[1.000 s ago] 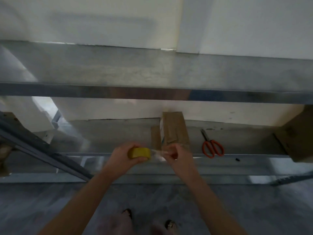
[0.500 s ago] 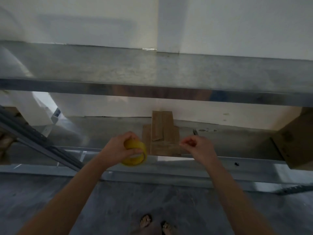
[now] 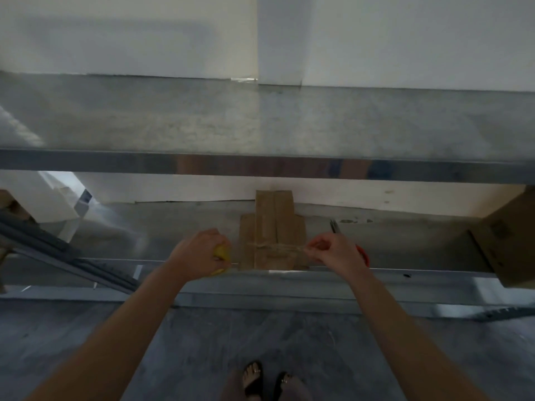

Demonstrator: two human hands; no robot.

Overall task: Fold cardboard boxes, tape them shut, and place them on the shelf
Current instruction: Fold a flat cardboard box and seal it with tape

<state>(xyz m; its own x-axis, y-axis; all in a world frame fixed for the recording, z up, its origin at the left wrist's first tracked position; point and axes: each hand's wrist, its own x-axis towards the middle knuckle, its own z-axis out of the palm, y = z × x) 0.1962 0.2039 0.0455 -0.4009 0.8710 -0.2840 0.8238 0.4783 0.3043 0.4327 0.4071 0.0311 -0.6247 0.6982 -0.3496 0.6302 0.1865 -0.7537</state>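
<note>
Item 1: flattened cardboard box (image 3: 273,224), brown, small, flaps folded. It lies on the lower metal shelf (image 3: 173,227) at the shelf's front edge. All places below are given from this box.

Item 2: left hand (image 3: 199,250), just left of the box, fingers clenched round a yellow tape roll (image 3: 221,253); most of the roll is hidden in the fist.

Item 3: right hand (image 3: 335,250), just right of the box, thumb and forefinger pinching the free end of a strip of tape (image 3: 272,248).

Item 4: the strip, clear and crinkled, runs from roll to pinch across the near part of the box. Whether it touches the cardboard cannot be told.

Item 5: scissors (image 3: 335,226), orange handles, on the same shelf right of the box, largely hidden behind the right hand.

Item 6: larger cardboard box (image 3: 503,235), far right on the same shelf, cut off by the frame edge.

Item 7: upper metal shelf (image 3: 260,125), above the box.

Item 8: feet in sandals (image 3: 254,380), below the box, on a grey floor (image 3: 86,328).
</note>
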